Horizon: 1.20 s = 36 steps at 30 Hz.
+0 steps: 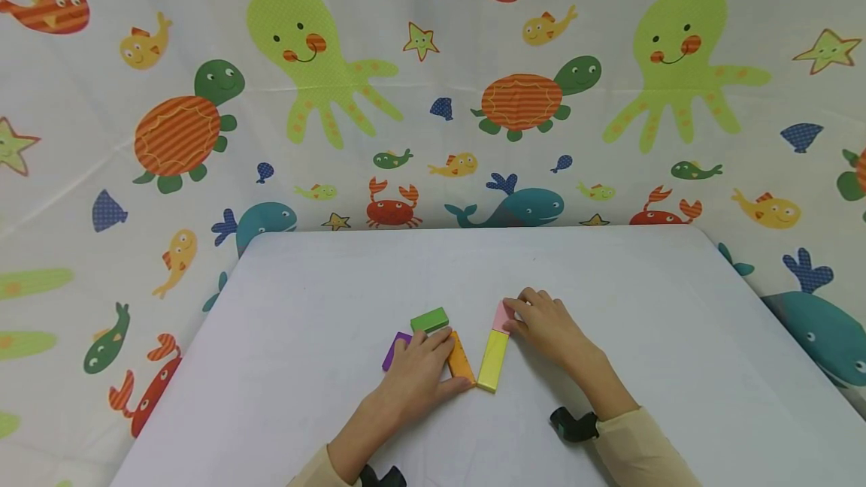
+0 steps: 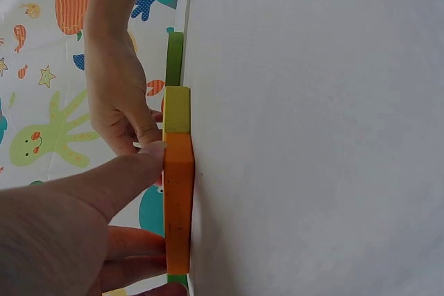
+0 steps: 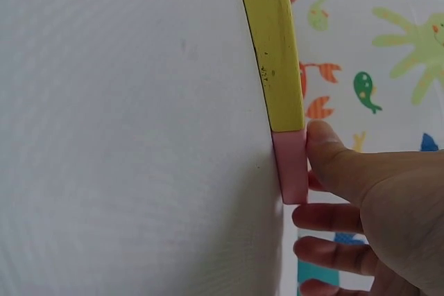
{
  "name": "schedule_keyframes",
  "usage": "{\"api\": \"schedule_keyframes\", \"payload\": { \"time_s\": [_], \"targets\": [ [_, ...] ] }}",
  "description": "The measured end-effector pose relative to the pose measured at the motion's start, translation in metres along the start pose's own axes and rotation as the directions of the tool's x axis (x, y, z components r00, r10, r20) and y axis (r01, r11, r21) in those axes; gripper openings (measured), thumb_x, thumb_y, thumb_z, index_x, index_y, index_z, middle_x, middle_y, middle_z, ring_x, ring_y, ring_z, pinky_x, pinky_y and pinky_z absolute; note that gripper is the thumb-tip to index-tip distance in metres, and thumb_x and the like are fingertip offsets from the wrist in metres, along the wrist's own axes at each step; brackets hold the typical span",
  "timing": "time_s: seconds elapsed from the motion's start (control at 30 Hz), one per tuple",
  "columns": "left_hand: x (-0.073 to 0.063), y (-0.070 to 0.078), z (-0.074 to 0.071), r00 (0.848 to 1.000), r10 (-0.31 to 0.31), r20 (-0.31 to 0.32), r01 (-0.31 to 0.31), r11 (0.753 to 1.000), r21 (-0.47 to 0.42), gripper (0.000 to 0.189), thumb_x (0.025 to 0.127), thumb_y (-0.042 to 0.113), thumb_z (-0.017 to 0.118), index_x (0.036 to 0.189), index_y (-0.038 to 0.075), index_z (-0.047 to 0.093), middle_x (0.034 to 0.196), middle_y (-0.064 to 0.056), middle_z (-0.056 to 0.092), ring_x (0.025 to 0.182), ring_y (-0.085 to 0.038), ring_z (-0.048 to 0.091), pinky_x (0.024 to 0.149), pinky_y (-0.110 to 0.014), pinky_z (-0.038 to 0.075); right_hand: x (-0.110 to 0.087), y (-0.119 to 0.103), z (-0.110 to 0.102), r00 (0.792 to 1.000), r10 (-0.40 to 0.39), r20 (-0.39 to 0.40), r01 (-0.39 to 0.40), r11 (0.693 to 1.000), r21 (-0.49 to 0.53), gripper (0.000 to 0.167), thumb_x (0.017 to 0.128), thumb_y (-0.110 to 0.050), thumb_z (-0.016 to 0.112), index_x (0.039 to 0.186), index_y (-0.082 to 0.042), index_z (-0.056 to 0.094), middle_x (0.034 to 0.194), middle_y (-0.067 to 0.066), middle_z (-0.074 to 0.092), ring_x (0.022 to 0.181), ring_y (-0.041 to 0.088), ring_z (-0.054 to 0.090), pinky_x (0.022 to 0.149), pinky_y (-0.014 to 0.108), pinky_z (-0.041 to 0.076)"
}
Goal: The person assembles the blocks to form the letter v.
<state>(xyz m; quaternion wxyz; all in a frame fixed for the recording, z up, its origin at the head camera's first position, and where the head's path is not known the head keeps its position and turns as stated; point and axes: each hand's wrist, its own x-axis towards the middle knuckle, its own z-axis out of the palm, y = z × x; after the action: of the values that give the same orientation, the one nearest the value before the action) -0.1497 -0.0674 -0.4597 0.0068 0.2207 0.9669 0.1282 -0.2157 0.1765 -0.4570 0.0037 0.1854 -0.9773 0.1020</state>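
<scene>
My left hand (image 1: 418, 374) lies over an orange block (image 1: 461, 359), its thumb at the near end and its fingers at the far end, holding it lengthwise. A yellow block (image 1: 492, 361) meets the orange one at their near ends, so the two form a V. Beyond the yellow block, a pink block (image 1: 499, 316) touches its far end. My right hand (image 1: 549, 328) pinches the pink block (image 3: 291, 168) between thumb and index finger, while the other fingers stay spread in the right wrist view.
A green block (image 1: 429, 319) lies just past the left fingers. Left of that hand is a purple block (image 1: 395, 352), partly covered by it. All lie on a white table (image 1: 304, 322), with a sea-animal cloth (image 1: 433, 81) hanging behind.
</scene>
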Motion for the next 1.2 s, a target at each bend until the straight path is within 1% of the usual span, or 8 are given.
{"api": "schedule_keyframes", "payload": {
  "time_s": [0.23, 0.6, 0.9, 1.2],
  "targets": [
    [0.0009, -0.0001, -0.0004, 1.0, -0.01, 0.012, 0.01, 1.0, 0.002, 0.07, 0.087, 0.059, 0.068, 0.138, 0.011, 0.061, 0.147, -0.004, 0.056, 0.119, -0.025, 0.052, 0.078, -0.037, 0.035, -0.0009, -0.0006, -0.0015, 1.0, -0.01, -0.011, 0.01, 1.0, -0.006, 0.045, 0.091, -0.032, 0.073, 0.131, -0.012, 0.066, 0.112, 0.008, 0.062, 0.105, 0.026, 0.056, 0.091, 0.048, 0.049],
    [0.0007, 0.0002, -0.0007, 1.0, -0.011, 0.009, 0.011, 1.0, 0.004, 0.07, 0.087, 0.06, 0.068, 0.137, 0.011, 0.061, 0.147, -0.004, 0.056, 0.118, -0.025, 0.053, 0.078, -0.037, 0.035, -0.0014, -0.0009, -0.0029, 1.0, -0.003, 0.002, 0.003, 1.0, 0.001, 0.047, 0.092, -0.034, 0.072, 0.133, -0.013, 0.065, 0.114, 0.009, 0.063, 0.107, 0.027, 0.055, 0.093, 0.05, 0.048],
    [0.0009, 0.0007, -0.0015, 1.0, -0.011, 0.013, 0.011, 1.0, -0.002, 0.069, 0.087, 0.059, 0.068, 0.137, 0.011, 0.061, 0.147, -0.004, 0.056, 0.117, -0.025, 0.052, 0.078, -0.036, 0.034, -0.0002, -0.0001, -0.0055, 0.999, 0.01, 0.043, -0.01, 1.0, 0.004, 0.053, 0.092, -0.039, 0.07, 0.138, -0.013, 0.061, 0.121, 0.012, 0.062, 0.113, 0.03, 0.055, 0.097, 0.053, 0.048],
    [0.0003, 0.0007, -0.001, 1.0, -0.007, 0.015, 0.007, 1.0, -0.006, 0.068, 0.087, 0.057, 0.07, 0.137, 0.011, 0.061, 0.147, -0.004, 0.056, 0.118, -0.025, 0.053, 0.078, -0.036, 0.034, -0.0016, 0.0033, -0.0096, 0.999, 0.025, 0.044, -0.024, 1.0, -0.009, 0.056, 0.093, -0.041, 0.07, 0.14, -0.012, 0.059, 0.127, 0.013, 0.062, 0.119, 0.032, 0.055, 0.1, 0.055, 0.047]
  ]
}}
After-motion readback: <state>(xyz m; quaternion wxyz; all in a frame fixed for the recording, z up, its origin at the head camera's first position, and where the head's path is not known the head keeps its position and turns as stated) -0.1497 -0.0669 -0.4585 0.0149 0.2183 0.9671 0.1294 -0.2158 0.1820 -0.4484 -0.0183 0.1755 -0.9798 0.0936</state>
